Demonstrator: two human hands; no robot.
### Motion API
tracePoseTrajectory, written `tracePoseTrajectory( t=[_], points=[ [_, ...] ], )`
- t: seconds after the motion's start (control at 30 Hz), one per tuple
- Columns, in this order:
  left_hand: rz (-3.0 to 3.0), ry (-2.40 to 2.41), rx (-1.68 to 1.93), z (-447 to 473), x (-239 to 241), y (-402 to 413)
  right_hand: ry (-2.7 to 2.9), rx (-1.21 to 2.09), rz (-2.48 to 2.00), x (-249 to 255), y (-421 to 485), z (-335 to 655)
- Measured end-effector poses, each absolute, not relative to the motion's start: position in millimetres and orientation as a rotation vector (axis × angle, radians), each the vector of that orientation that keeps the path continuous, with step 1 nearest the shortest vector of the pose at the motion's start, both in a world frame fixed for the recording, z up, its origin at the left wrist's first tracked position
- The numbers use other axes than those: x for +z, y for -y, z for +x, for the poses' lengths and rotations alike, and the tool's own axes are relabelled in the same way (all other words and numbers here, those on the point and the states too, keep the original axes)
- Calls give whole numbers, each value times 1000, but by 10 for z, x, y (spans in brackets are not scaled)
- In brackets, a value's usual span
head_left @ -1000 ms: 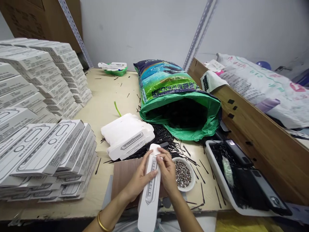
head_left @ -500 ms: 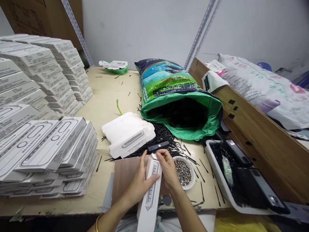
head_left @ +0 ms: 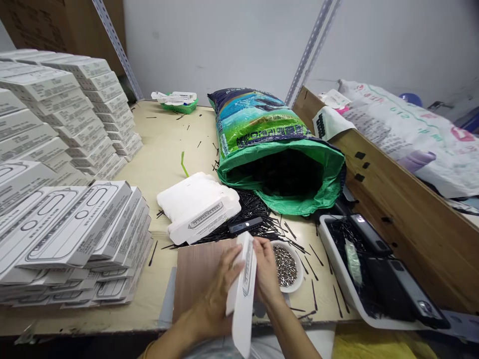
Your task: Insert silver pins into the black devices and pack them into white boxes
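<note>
Between my hands is a long white carton with a black line drawing printed on its narrow side. It is turned on edge over a brown wood-grain board, and its near end flap sticks out towards me. My left hand, slightly blurred, grips its left side. On the right side, near the top end, my right hand closes on the carton with bent fingers. Right beside that hand stands a white bowl of small shiny metal pieces. Just past the carton lies a dark device on a heap of thin black sticks.
Flat white cartons lie beyond the board. Stacked printed boxes fill the left. An open green-lined sack lies at the back. At right are a white tray with dark devices and a wooden plank. A green basket sits far back.
The carton has been turned on edge, showing its side and near flap. My left hand has shifted down its left side; my right hand stays near the top end.
</note>
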State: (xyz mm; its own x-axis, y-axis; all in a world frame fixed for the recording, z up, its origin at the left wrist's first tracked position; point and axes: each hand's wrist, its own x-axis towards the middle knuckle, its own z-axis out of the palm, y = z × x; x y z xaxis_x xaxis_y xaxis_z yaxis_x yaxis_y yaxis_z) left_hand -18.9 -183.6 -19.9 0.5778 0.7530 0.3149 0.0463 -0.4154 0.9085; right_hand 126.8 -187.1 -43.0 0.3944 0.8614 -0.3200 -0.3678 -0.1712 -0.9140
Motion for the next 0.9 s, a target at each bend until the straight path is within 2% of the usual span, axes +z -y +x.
tracePoseTrajectory(
  t=[0.1, 0.2, 0.3, 0.47, 0.6, 0.67, 0.83, 0.9],
  points=[
    [1886, -924, 1062, -219, -169, 1762, 1170, 1075, -1481, -416, 1637, 1297],
    [1576, -1433, 726, -262, -89, 1609, 1961, 628, -1695, -458, 1273, 1469],
    [1520, -1448, 498, -280, -54, 1531, 2171, 605, -1639, -543, 924, 1693],
    [1587, -1406, 404, -258, -125, 1537, 2057, 540, -1611, -461, 761, 2016],
    [1712, -1457, 386, -192, -129, 1507, 1191, 517, -1549, -122, 967, 2029],
    [1792, -1450, 424, -118, -96, 1479, 974, 537, -1504, 32, 1099, 1896],
    [1851, -1399, 638, 22, -62, 1422, 1550, 830, -1355, 14, 1199, 1680],
    [1817, -1390, 709, 5, -96, 1419, 1572, 765, -1507, -162, 1114, 1778]
  ],
)
